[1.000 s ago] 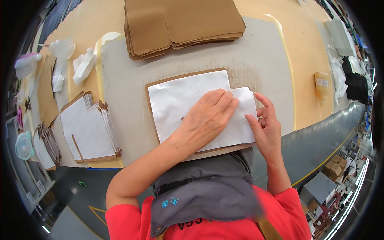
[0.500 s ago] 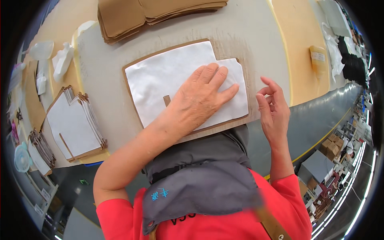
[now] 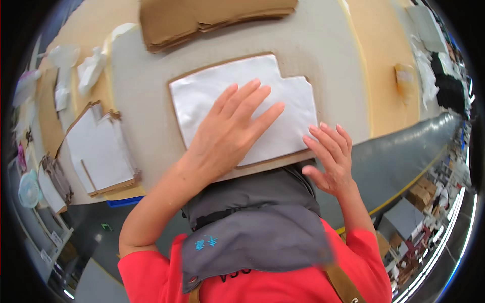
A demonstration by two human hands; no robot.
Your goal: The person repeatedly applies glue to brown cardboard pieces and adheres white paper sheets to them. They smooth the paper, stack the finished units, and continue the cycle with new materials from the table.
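A white, fabric-like cut piece point(image 3: 293, 118) with a notch in its far right corner lies flat on the table in front of me. Under it is a brown backing piece point(image 3: 275, 158) of much the same outline, showing as a thin border. My left hand point(image 3: 230, 126) is spread flat over the left and middle part of the white piece, palm down; whether it presses or hovers I cannot tell. My right hand point(image 3: 331, 156) has its fingers apart at the near right corner, fingertips by the edge. Neither hand grips anything.
A stack of brown sheets point(image 3: 217, 17) lies at the far side. To the left stands a pile of similar white-and-brown pieces point(image 3: 98, 146), with white plastic containers point(image 3: 91, 70) beyond. A yellowish bottle point(image 3: 404, 81) lies at the right. The table's near edge runs by my waist.
My left hand has slid left across the white piece, its fingers straighter. My right hand has moved in to the near right corner and its fingers have spread. The whole view has shifted slightly.
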